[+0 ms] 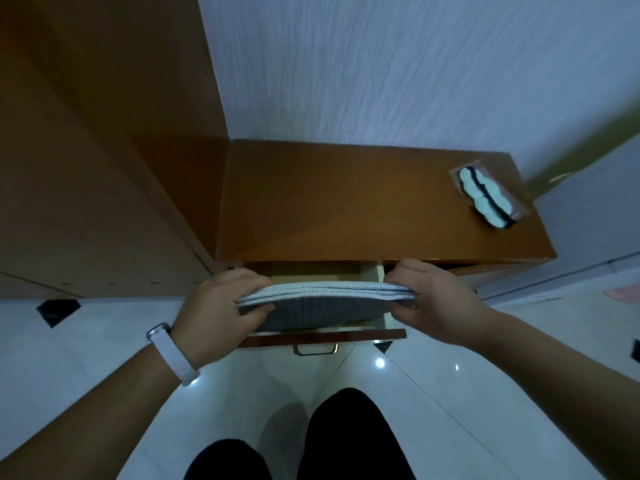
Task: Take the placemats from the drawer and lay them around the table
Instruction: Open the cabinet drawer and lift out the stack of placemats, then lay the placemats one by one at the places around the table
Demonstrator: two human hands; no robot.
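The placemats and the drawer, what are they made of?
The placemats look like woven grey fabric: ribbed surface, white stitched edges, and they bend between the left hand and right hand. The drawer looks like glossy brown varnished wood, with a shiny metal-looking handle.

Placemats [322, 308]: grey, ribbed, white edging with dark stitch dots.
Drawer [322, 336]: brown front, pale inside, brass-coloured handle.
Cabinet top [346, 202]: glossy orange-brown.
Wristband [173, 355]: white.
Floor [104, 327]: white tiles, black diamond insets.
Wall [381, 64]: pale, streaked texture.
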